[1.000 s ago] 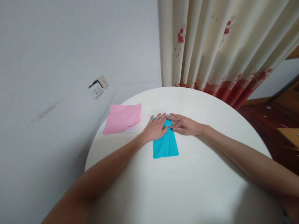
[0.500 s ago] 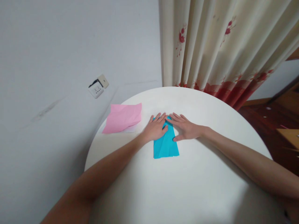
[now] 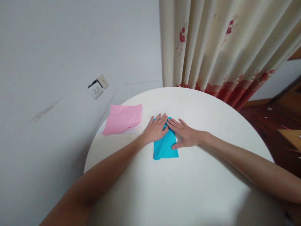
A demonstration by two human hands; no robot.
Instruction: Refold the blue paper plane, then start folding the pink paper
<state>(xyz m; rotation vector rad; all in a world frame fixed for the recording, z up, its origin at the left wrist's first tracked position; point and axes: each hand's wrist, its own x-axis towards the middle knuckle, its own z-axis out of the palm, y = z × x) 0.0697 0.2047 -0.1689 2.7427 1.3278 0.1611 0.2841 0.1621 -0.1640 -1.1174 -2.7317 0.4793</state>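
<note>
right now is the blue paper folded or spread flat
Folded: the blue paper tapers to a point under the left hand and right hand, with creases showing.

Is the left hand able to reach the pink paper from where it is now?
Probably yes. The left hand lies flat on the blue paper, and the pink paper is just to its left on the table. Only bare tabletop lies between them.

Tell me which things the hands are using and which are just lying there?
In use: blue paper, pressed flat by the left hand and right hand.

Lying about: pink paper, white sheet under it, all on the round table.
</note>
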